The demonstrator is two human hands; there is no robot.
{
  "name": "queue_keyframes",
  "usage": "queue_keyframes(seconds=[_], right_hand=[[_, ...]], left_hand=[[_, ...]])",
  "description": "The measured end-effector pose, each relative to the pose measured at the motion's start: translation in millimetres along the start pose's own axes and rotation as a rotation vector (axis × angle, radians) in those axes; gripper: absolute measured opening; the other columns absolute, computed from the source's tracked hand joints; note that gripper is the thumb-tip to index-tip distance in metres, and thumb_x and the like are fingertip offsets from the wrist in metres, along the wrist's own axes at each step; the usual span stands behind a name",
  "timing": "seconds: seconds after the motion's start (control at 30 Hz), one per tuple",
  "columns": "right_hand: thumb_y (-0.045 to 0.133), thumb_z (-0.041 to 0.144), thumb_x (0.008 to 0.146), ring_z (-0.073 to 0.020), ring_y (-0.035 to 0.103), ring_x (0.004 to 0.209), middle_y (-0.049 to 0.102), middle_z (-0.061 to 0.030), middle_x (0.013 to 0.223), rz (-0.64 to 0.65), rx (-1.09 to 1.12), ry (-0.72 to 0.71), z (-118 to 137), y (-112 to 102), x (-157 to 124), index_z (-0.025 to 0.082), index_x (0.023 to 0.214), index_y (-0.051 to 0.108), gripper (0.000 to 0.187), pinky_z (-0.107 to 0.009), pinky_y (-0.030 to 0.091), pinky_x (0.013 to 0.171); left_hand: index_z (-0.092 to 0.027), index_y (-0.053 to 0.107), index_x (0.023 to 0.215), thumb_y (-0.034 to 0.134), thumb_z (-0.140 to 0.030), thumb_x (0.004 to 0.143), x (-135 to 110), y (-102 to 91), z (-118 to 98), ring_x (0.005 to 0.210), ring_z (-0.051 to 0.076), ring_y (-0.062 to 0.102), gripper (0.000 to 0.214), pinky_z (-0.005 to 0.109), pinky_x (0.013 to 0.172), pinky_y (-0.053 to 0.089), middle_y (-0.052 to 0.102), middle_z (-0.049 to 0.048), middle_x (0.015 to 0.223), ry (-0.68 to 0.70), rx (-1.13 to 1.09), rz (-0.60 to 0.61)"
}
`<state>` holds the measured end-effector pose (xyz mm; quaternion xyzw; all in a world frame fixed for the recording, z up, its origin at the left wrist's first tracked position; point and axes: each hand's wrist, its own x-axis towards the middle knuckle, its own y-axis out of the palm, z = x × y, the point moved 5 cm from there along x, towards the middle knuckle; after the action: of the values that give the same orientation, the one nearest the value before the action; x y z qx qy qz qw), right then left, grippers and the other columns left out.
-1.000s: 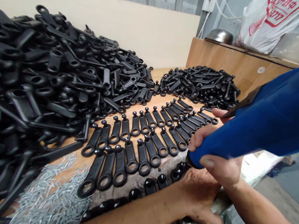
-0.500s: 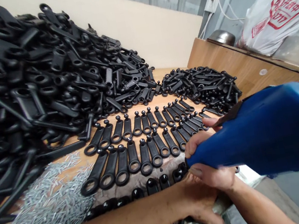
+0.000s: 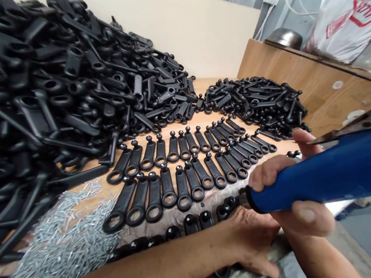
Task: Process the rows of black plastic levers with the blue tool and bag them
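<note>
The right hand is wrapped around the front of the blue tool, which lies above the right part of the table's front edge; compared with 0.5 s ago, the thumb sits farther back under the tool, 1 finger stands clear of it, and the tip has moved rightward, uncovering more of the 2nd row of black parts. Behind that hand, 2 ball ends now show. The left hand stays by the table's front edge, next to the nearest row of parts; its fingertips are hidden, so I cannot tell whether it grips anything. Unchanged on the table are the large black pile toward the left edge, the smaller pile toward the far right corner, and the silvery pins near the front left corner.
</note>
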<state>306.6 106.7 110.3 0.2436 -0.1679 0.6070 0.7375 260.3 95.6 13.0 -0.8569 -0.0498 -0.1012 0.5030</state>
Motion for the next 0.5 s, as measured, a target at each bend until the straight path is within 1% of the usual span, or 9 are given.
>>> queue_keyframes(seconds=[0.07,0.17,0.23,0.3,0.37,0.5], right_hand=[[0.074,0.039,0.067,-0.0216,0.053,0.062,0.053,0.0,0.074,0.015,0.026,-0.004,2,2,0,0.032,0.137,0.03,0.083,-0.038,0.045,0.061],[0.074,0.04,0.068,-0.0221,0.053,0.062,0.054,0.0001,0.074,0.039,0.01,0.018,2,5,-1,0.033,0.137,0.03,0.083,-0.039,0.046,0.061],[0.074,0.041,0.069,-0.0222,0.053,0.062,0.054,-0.0002,0.074,0.046,0.011,0.022,1,4,-2,0.033,0.138,0.029,0.083,-0.039,0.046,0.062],[0.073,0.042,0.07,-0.0221,0.054,0.063,0.054,-0.0006,0.076,0.047,0.011,0.019,0,3,-4,0.034,0.138,0.027,0.083,-0.04,0.047,0.063],[0.072,0.043,0.071,-0.0222,0.054,0.063,0.053,-0.0007,0.077,0.044,-0.011,0.018,-2,1,-5,0.035,0.138,0.026,0.082,-0.041,0.048,0.063],[0.071,0.044,0.069,-0.0224,0.054,0.062,0.053,-0.0005,0.077,0.055,-0.028,0.024,-6,1,-6,0.036,0.138,0.024,0.084,-0.041,0.049,0.063]], left_hand=[[-0.009,0.042,0.127,0.065,-0.059,0.066,0,-1.9,-1,0.126,0.035,0.037,0.082,0.043,0.105,0.033,0.042,0.0167,0.136,0.018,0.031,-0.002],[-0.011,0.049,0.117,0.066,-0.06,0.066,1,1.2,0,0.122,0.033,0.042,0.073,0.039,0.098,0.039,0.048,0.0149,0.131,0.01,0.032,0.04],[-0.013,0.053,0.11,0.065,-0.061,0.067,1,6.0,2,0.115,0.031,0.047,0.066,0.037,0.091,0.044,0.052,0.0138,0.126,-0.001,0.016,0.084],[-0.014,0.055,0.106,0.063,-0.062,0.068,1,11.8,4,0.11,0.03,0.051,0.062,0.036,0.088,0.046,0.055,0.012,0.123,-0.024,-0.009,0.13],[-0.014,0.055,0.107,0.063,-0.061,0.068,0,16.4,5,0.109,0.03,0.052,0.061,0.036,0.087,0.046,0.054,0.0114,0.124,-0.052,-0.022,0.145],[-0.012,0.047,0.121,0.063,-0.062,0.067,-1,17.1,4,0.112,0.033,0.049,0.075,0.039,0.087,0.046,0.046,0.0154,0.133,-0.072,-0.008,0.07]])
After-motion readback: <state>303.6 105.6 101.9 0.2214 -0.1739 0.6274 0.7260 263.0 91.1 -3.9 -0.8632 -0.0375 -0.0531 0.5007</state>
